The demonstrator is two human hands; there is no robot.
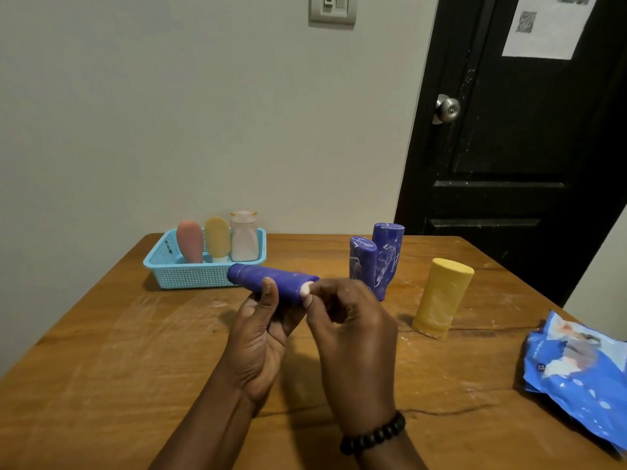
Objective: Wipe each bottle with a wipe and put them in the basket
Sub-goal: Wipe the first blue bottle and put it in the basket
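My left hand grips a purple bottle held sideways above the table, pointing left toward the basket. My right hand pinches a small white wad of wipe against the bottle's right end. A light-blue basket at the back left holds a pink bottle, a yellow bottle and a white bottle, all upright. Two purple bottles stand behind my right hand. A yellow bottle stands to their right.
The wooden table meets a grey wall at the back. A blue pack of wipes lies at the right edge. A black door with a metal knob is behind the table's right corner.
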